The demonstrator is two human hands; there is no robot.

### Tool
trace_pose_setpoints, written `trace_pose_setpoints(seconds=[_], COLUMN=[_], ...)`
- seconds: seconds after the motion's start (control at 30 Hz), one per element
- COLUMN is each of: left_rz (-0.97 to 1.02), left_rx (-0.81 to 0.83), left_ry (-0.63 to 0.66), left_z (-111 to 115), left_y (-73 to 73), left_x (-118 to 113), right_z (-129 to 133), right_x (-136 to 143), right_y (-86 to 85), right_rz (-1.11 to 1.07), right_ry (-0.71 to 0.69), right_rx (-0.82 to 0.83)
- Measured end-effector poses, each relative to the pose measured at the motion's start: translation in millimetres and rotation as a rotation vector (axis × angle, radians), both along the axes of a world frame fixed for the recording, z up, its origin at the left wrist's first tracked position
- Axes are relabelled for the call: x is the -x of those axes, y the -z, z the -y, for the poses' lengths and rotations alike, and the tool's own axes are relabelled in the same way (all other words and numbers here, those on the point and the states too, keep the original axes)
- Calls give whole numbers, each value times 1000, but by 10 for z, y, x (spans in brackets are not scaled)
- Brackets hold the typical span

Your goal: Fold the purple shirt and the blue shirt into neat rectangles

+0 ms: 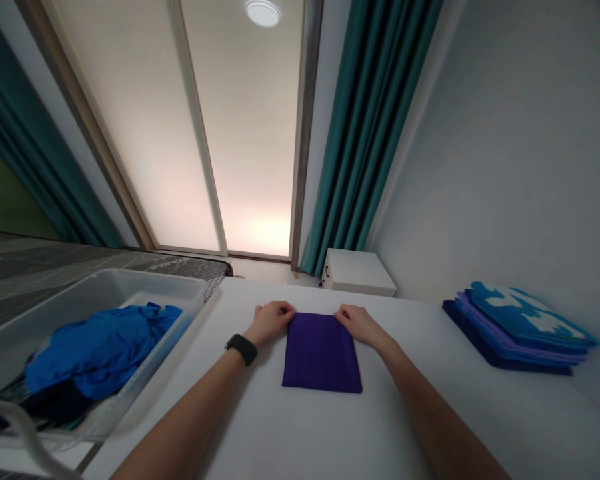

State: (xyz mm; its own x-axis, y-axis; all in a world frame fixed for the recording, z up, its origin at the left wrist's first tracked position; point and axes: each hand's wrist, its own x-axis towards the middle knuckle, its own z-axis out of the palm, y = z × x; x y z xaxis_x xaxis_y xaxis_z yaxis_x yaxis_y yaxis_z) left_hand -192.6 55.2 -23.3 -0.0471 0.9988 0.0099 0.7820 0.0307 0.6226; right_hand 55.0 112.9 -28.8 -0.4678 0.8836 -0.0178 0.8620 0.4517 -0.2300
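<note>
A purple folded cloth (322, 353) lies flat on the white table (260, 433) in front of me, folded into a near square. My left hand (271, 320), with a dark watch (242, 349) on its wrist, pinches the cloth's far left corner. At the far right corner, my right hand (357, 321) has its fingers closed on the same cloth. The fingertips of both hands are partly hidden by the hands themselves.
To the right, a stack of folded clothes (520, 327) in blue and purple sits by the wall. On the left stands a clear plastic bin (190, 300) with crumpled blue clothing (105, 347) inside. Beyond the table is a small white cabinet (360, 270).
</note>
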Motion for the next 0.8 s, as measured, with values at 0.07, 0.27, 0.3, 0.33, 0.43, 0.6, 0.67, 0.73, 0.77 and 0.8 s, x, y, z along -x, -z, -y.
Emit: trace_pose_setpoints(seconds=[0.07,0.27,0.3,0.33,0.43,0.6,0.67,0.73,0.77,0.8], left_rz=[-8,-48,-55,-60,-57,7,33,44,43,37], left_rx=[-1,-1,-1,-3,-10,-21,-13,0,5,10], left_ry=[-5,-25,-26,-27,-17,47,79,101,105,107], left_z=[1,-2,-2,-2,-6,-55,-75,-81,-77,-68], left_y=[4,8,6,4,7,35,38,27,16,2], left_x=[-9,-28,-29,-29,-12,99,152,184,188,184], right_z=[-7,-11,-10,-10,-19,-52,-59,-59,-57,-54], right_x=[7,24,24,23,21,19,20,21,22,23], right_y=[29,80,87,96,128,169,170,164,159,154], right_rz=[-5,-13,-18,-24,-40,-74,-90,-106,-112,-117], right_ry=[-2,9,9,9,16,20,17,14,15,18], right_rx=[-8,-34,-38,-41,-47,-43,-38,-35,-34,-34])
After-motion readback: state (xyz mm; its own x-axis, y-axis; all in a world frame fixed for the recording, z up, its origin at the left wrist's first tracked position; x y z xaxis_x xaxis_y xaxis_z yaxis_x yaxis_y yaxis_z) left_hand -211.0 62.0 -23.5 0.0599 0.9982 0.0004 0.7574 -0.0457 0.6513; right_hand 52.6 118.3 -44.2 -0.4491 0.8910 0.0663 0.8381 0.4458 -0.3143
